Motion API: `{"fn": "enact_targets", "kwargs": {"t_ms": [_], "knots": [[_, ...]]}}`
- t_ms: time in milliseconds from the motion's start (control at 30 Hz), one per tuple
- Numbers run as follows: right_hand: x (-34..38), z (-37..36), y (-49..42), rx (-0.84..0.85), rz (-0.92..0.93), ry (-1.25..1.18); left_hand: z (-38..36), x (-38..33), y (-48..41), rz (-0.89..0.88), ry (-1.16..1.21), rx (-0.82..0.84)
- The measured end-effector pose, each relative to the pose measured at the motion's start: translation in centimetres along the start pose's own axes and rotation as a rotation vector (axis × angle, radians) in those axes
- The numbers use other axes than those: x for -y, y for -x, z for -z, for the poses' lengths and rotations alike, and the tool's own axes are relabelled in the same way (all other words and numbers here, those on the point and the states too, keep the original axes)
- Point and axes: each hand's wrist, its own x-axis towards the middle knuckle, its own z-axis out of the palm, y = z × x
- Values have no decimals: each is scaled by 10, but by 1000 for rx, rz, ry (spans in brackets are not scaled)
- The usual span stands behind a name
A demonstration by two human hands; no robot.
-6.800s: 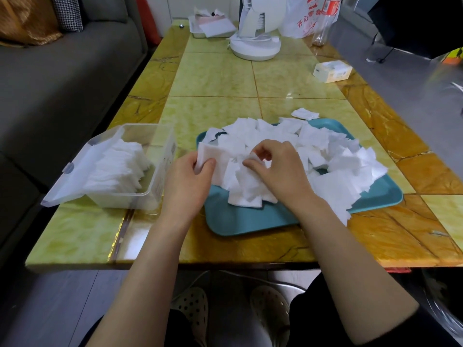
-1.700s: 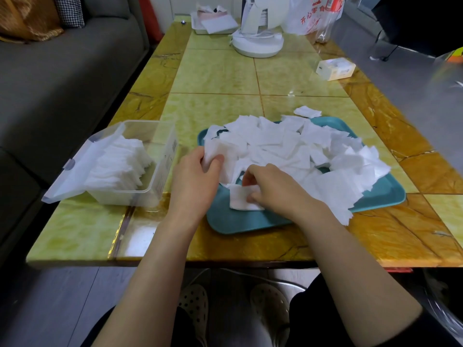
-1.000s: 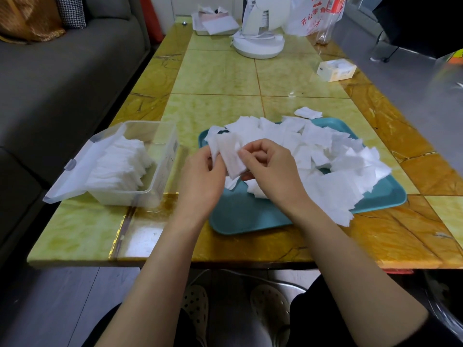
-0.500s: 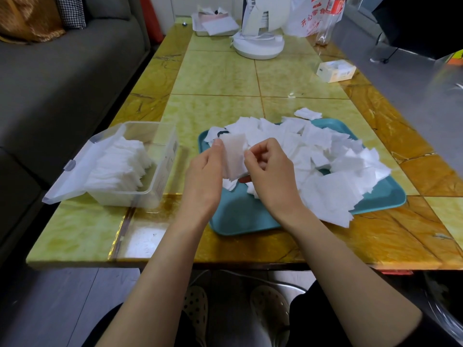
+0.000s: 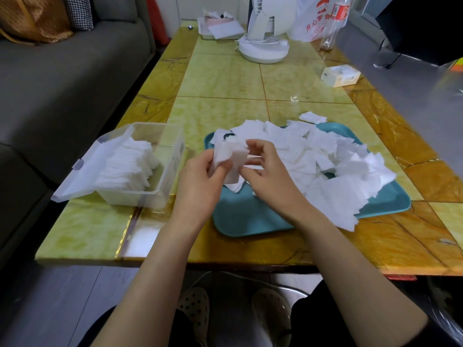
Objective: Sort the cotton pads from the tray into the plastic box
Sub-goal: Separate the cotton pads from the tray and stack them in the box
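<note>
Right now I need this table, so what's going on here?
A person is sorting cotton pads. The left hand and right hand hold a small stack over the teal tray. Many loose pads lie on the tray. The plastic box to its left stands open, with packed pads inside.

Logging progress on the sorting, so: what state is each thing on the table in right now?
plastic box: open, lid flipped left, partly filled with sorted pads
tray: heaped with loose pads
held pads: small stack, above the tray
left grip: holds the stack
right grip: pinches the stack's edge
stray pad: on table beyond tray
</note>
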Motion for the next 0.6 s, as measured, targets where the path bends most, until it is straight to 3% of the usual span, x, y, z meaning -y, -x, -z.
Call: {"fn": "enact_targets", "kwargs": {"t_ms": [100,333,467,600], "knots": [[0,0,1,181,50,-83,11,3,1,-35,-65,48],[-4,-15,4,30,188,86,33,9,5,-110,-139,159],[3,-28,1,4,202,69,50,14,6,-89,-237,67],[18,-43,-20,-111,204,80,80,20,5,-37,-312,-159]]}}
